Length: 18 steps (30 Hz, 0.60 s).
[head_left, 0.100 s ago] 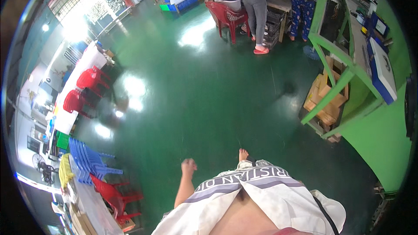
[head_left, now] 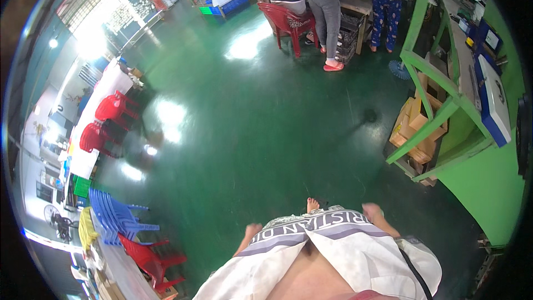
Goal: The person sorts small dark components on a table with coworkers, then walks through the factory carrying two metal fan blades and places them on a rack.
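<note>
Just brought right hand (head_left: 373,211) into view at four o'clock, unseen in the earlier frame, and drew left hand (head_left: 254,228), at six, closer to the shirt (head_left: 361,251) at five; suggests walking rather than handling. Seems to hold nothing in either, though cannot tell through blur how wide or narrow. Also shows shelf (head_left: 423,130), at three, slightly lower than earlier.

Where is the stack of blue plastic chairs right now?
In the head view, the blue chair stack is at the lower left, well left of the person's left hand, between a green crate and the nearest red chair.
</note>
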Motion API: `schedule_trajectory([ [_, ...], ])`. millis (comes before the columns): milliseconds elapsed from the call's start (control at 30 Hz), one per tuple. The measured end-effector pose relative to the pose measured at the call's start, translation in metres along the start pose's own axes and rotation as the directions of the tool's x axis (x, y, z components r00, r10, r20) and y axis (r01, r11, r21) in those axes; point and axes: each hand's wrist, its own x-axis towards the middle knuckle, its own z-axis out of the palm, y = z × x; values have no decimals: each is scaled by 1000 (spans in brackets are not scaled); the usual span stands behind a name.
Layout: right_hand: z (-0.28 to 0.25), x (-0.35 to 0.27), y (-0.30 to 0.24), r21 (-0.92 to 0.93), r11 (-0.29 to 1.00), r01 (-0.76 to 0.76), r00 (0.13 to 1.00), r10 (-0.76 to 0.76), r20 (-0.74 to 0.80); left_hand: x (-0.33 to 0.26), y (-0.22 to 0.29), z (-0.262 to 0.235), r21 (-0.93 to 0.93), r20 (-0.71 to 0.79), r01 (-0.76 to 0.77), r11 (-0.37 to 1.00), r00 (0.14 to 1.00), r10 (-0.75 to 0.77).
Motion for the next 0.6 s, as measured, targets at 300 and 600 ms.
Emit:
schedule_trajectory([
  [300,-74,177,-382,-68,850,522,828,-525,-199,163,279,-112,-89,273,-161,983,945,179],
  [600,-138,244,-262,-46,979,-199,965,188,-183,398,502,-320,-591,364,142,794,925,106],
])
